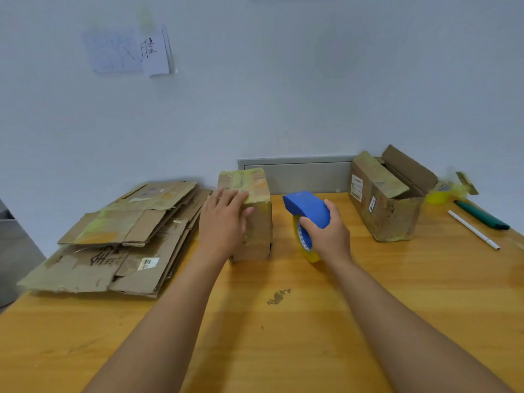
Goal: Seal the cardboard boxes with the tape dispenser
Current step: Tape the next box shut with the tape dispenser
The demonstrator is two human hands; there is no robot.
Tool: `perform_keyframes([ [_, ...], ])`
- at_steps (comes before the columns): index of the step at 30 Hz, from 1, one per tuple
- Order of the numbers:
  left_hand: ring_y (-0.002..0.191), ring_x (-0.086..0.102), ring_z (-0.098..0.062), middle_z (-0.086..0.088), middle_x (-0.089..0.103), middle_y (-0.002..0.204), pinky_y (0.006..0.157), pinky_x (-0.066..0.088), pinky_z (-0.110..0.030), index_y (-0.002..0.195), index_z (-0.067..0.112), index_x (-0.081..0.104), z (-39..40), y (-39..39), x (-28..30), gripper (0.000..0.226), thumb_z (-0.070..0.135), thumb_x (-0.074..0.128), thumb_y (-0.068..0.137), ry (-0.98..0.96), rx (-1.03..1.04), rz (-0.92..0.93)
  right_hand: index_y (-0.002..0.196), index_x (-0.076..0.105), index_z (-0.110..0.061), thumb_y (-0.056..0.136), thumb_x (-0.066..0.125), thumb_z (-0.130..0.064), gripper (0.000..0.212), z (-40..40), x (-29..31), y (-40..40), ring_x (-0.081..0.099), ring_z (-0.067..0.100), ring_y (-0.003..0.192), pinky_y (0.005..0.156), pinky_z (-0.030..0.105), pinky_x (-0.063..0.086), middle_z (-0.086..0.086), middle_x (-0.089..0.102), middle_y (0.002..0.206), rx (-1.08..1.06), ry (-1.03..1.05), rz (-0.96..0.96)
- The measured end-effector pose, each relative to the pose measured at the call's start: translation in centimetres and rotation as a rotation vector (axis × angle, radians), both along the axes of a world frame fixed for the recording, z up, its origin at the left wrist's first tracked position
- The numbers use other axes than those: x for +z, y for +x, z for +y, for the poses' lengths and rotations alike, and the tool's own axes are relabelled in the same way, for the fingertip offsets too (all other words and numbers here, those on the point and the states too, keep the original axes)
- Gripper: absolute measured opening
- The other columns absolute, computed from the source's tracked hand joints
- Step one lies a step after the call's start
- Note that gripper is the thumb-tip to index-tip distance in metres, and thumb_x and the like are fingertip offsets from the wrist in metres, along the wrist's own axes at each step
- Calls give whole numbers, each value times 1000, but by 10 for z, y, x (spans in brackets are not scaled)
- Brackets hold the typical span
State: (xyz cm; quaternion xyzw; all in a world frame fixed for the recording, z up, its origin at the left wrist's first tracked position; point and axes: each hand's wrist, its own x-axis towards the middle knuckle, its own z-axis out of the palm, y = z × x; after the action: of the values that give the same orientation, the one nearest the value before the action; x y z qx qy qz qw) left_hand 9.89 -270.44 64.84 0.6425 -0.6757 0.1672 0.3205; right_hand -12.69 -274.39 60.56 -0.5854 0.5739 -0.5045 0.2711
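left hand (224,219) flat on taped box (255,222); right hand (326,236) grips tape dispenser (307,208) just beside.

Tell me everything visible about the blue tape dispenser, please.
The tape dispenser has a smooth blue cover, plastic by its look, arched over a roll of yellowish tape with a blue-and-white printed core. The right hand grips it, fingers curled around the cover. It is held upright above the wooden table, right of the small box, not touching it.

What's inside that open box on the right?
The open box shows only its raised flaps and a dark gap; one folded flap covers most of the opening, so any contents are hidden.
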Motion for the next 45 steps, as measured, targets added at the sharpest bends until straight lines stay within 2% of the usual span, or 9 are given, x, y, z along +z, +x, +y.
perform_keyframes([
  [6,152,3,-22,6,27,161,120,-2,-41,155,31,27,9,-1,15,61,54,40,100,229,-55,154,138,50,-37,76,70,-56,68,30,45,-24,54,-6,105,81,17,47,-38,49,115,79,-237,-165],
  [11,114,59,-15,6,66,117,92,49,-32,113,28,64,32,-23,60,28,38,43,98,1,-166,752,119,64,-41,70,69,-47,50,59,90,-40,63,0,102,76,15,51,-32,63,109,335,-321,-372],
  [15,75,71,-19,-9,75,89,68,59,-34,91,11,72,47,-28,92,58,64,47,93,422,-299,1255,124,67,-35,71,67,-42,54,74,96,-36,65,17,109,81,29,55,-12,65,121,488,-301,-393],
  [21,60,66,-13,-4,68,72,56,55,-25,86,9,71,64,-12,94,31,39,64,94,495,-502,1406,128,64,-26,76,64,-31,52,81,90,-26,66,26,101,77,33,55,-3,66,118,606,-248,-449],
  [25,62,68,-14,-7,70,78,55,56,-25,78,16,79,70,-4,96,35,47,66,89,546,-603,1498,123,67,-32,80,57,-22,45,82,87,-17,67,18,87,70,29,55,-2,67,112,664,-225,-479],
  [29,62,65,-12,-8,67,83,55,56,-22,120,1,61,73,-5,93,33,24,63,96,540,-672,1566,126,65,-27,80,57,-22,46,81,85,-12,66,16,83,68,27,55,1,68,108,672,-209,-500],
  [35,67,68,-14,-12,71,89,58,58,-23,124,-2,59,72,-5,91,29,10,56,97,565,-673,1600,127,64,-28,76,65,-33,51,76,80,-14,67,16,84,68,27,55,1,67,110,678,-194,-510],
  [41,62,66,-19,-12,69,76,56,58,-29,76,6,73,66,-1,90,35,22,47,93,610,-572,1660,126,65,-32,73,66,-40,54,72,79,-20,67,21,93,72,28,56,-2,66,117,655,-187,-497],
  [45,59,66,-13,-7,67,71,55,57,-26,108,0,65,64,-1,87,23,19,61,95,646,-490,1519,122,67,-43,72,67,-42,50,71,78,-22,66,24,102,77,29,56,-8,67,118,650,-203,-436],
])
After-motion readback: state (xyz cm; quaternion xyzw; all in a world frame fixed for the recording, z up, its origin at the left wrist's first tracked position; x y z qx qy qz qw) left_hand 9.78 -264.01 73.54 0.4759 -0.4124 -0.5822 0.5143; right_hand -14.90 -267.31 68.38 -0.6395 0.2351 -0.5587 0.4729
